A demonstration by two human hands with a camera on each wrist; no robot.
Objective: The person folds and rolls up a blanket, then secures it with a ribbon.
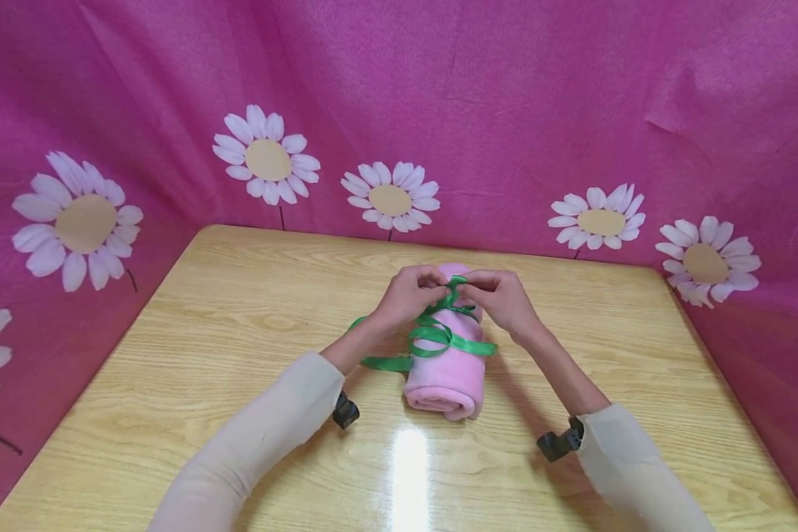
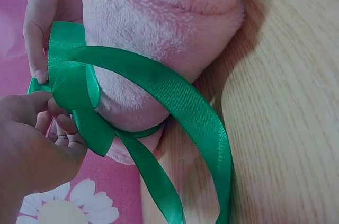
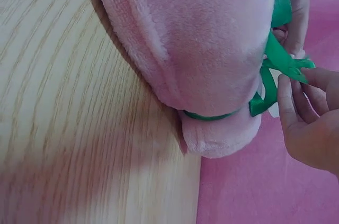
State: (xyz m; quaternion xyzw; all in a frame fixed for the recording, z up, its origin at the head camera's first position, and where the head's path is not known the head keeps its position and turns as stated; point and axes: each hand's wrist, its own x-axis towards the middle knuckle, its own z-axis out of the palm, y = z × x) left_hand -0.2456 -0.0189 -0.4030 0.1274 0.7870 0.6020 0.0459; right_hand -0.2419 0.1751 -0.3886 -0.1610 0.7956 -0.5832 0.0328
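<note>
A rolled pink plush cloth lies on the wooden table, its near end showing the spiral of the roll. Green satin ribbon circles the roll near its far end, and loose loops and tails drape over the top and down the left side. Above that far end, my left hand pinches the ribbon between thumb and fingers. Close beside it, my right hand pinches another part of the ribbon. In the right wrist view the ribbon bunches at the right fingertips. The fingertips partly hide where the ribbon strands cross.
The wooden table has rounded far corners. A magenta curtain with printed white daisies stands behind and along both sides. Dark wrist cameras hang below both forearms. A bright light reflection lies on the near tabletop.
</note>
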